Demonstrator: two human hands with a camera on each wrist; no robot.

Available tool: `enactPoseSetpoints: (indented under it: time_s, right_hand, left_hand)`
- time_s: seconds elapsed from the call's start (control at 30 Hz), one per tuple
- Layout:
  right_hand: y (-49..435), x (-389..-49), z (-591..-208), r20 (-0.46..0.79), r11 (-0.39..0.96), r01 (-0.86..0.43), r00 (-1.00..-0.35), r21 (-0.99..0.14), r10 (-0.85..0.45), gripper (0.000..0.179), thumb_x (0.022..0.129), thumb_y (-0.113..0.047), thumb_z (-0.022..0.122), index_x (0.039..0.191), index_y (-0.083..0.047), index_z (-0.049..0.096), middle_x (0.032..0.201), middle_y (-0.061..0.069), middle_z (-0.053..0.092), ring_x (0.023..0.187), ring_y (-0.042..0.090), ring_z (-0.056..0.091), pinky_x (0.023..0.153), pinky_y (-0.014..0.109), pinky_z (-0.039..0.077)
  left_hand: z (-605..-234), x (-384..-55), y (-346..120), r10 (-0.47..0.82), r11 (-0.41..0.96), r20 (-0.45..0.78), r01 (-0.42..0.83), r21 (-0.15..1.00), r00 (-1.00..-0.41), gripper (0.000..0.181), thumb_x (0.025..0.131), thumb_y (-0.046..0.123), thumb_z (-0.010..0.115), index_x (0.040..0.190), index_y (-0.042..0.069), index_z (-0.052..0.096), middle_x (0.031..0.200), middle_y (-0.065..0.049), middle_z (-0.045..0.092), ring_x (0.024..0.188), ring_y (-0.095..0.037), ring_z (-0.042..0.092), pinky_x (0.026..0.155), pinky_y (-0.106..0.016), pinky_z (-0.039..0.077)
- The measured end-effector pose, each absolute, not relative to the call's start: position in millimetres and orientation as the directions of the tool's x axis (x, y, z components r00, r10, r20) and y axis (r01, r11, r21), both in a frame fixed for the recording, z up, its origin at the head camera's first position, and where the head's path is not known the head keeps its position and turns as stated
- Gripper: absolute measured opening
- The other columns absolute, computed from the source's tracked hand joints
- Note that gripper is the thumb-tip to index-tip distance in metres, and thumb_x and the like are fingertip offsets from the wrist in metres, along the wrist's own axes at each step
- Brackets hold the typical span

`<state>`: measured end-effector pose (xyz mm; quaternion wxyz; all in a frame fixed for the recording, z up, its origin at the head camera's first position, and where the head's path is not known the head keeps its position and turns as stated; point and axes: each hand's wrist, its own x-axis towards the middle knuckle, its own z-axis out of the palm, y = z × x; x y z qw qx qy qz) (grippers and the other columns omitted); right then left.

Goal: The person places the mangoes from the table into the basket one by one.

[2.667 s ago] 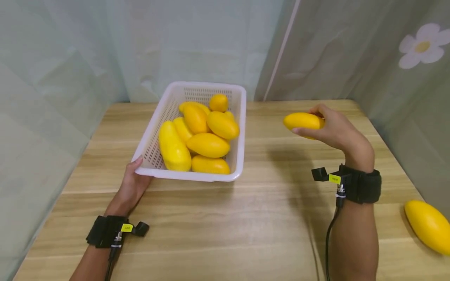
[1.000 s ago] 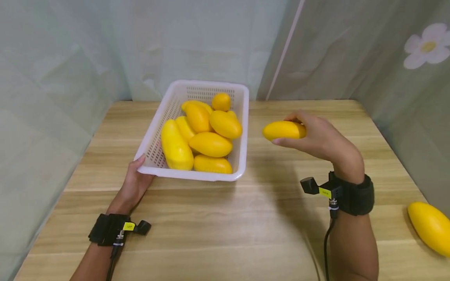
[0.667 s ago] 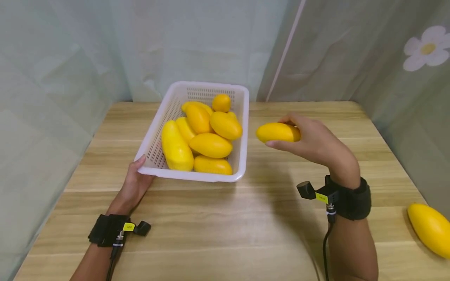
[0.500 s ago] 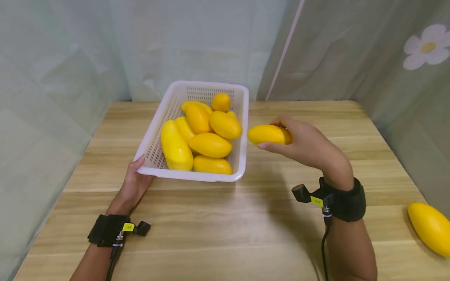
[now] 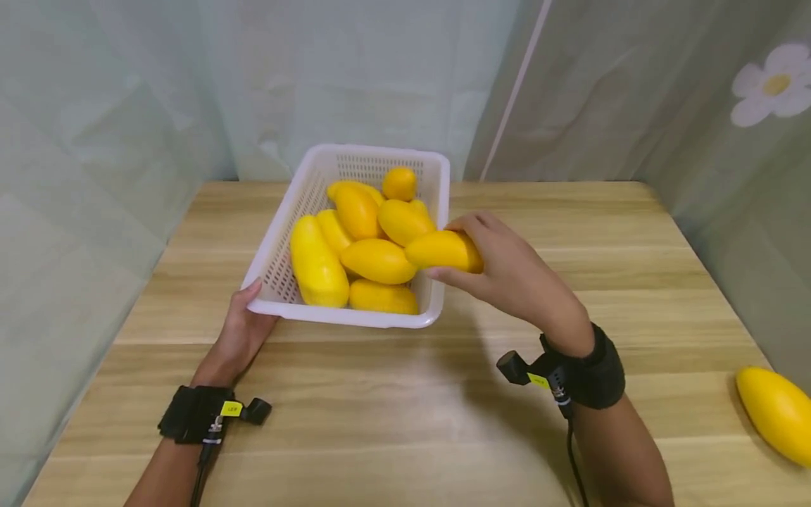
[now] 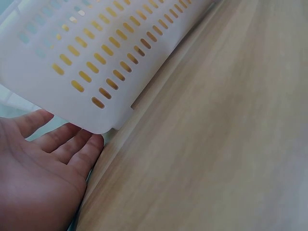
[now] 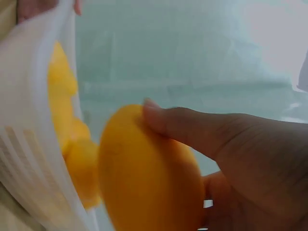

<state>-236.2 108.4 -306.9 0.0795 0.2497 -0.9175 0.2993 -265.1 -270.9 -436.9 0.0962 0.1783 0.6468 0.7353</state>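
A white slotted plastic basket [image 5: 345,315] stands on the table, filled with several yellow mangoes [image 5: 379,260]. At its near left corner my left hand [image 5: 243,331] grips the basket, thumb over the rim; the left wrist view shows the fingers [image 6: 86,151] against the corner's underside. My right hand [image 5: 507,274] holds another yellow mango [image 5: 443,251] over the basket's right rim, thumb on the near side and fingers on the far side. In the right wrist view this mango [image 7: 149,173] sits beside the basket wall [image 7: 29,86], close to the fruit inside.
A further mango [image 5: 776,415] lies at the table's right edge. The wooden table [image 5: 355,415] is bounded by pale curtains [image 5: 355,77] at the back and sides. Each wrist wears a black strap [image 5: 592,370] with a trailing cable.
My right hand has carried its mango leftward from the table's right side, and it now overlaps the basket's right rim. The left hand and basket have stayed nearly still.
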Motion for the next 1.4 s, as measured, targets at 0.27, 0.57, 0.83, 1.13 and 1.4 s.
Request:
enactPoseSetpoints:
  time_s: [0.27, 0.57, 0.83, 1.13, 1.4]
  right_hand:
    - [67, -232, -322, 0.41, 0.648, -0.599, -0.799, -0.47, -0.441, 0.061, 0.078, -0.054, 0.061, 0.121, -0.012, 0.048, 0.102, -0.006, 0.042, 0.079, 0.009, 0.04, 0.063, 0.026, 0.04]
    - [26, -228, -355, 0.491, 0.69, -0.646, -0.74, -0.328, -0.459, 0.061, 0.079, -0.052, 0.061, 0.122, -0.01, 0.049, 0.1, 0.001, 0.043, 0.082, 0.015, 0.037, 0.064, 0.027, 0.034]
    - [14, -226, -372, 0.48, 0.78, -0.598, -0.748, -0.186, -0.458, 0.055, 0.088, -0.051, 0.049, 0.127, -0.011, 0.048, 0.12, 0.012, 0.036, 0.107, 0.027, 0.029, 0.086, 0.037, 0.025]
    - [18, -225, -369, 0.359, 0.821, -0.542, -0.813, -0.177, -0.459, 0.062, 0.089, -0.057, 0.035, 0.136, -0.017, 0.039, 0.134, 0.01, 0.03, 0.121, 0.026, 0.023, 0.095, 0.04, 0.02]
    - [32, -223, -365, 0.378, 0.802, -0.535, -0.823, -0.265, -0.424, 0.06, 0.09, -0.054, 0.038, 0.135, -0.014, 0.039, 0.135, 0.01, 0.031, 0.124, 0.024, 0.022, 0.098, 0.04, 0.018]
  left_hand:
    - [-435, -263, -270, 0.37, -0.134, 0.131, 0.087, 0.987, -0.92, 0.051, 0.095, 0.041, 0.022, 0.145, 0.032, 0.014, 0.146, 0.001, 0.012, 0.126, -0.028, 0.019, 0.1, -0.044, 0.014]
    - [-435, -264, -267, 0.381, -0.134, 0.134, 0.089, 0.987, -0.915, 0.051, 0.095, 0.04, 0.022, 0.145, 0.031, 0.014, 0.147, 0.0, 0.011, 0.126, -0.029, 0.017, 0.1, -0.042, 0.014]
    - [-437, -267, -268, 0.384, -0.131, 0.133, 0.089, 0.987, -0.914, 0.051, 0.095, 0.041, 0.022, 0.145, 0.032, 0.013, 0.147, 0.0, 0.01, 0.126, -0.028, 0.017, 0.1, -0.042, 0.014]
    - [-440, -270, -268, 0.397, -0.137, 0.121, 0.072, 0.988, -0.91, 0.051, 0.095, 0.042, 0.022, 0.145, 0.032, 0.013, 0.147, 0.001, 0.011, 0.127, -0.028, 0.016, 0.1, -0.04, 0.014]
    - [-450, -280, -257, 0.407, -0.145, 0.104, 0.048, 0.988, -0.907, 0.051, 0.095, 0.044, 0.023, 0.145, 0.033, 0.013, 0.147, 0.002, 0.011, 0.128, -0.024, 0.016, 0.101, -0.043, 0.011]
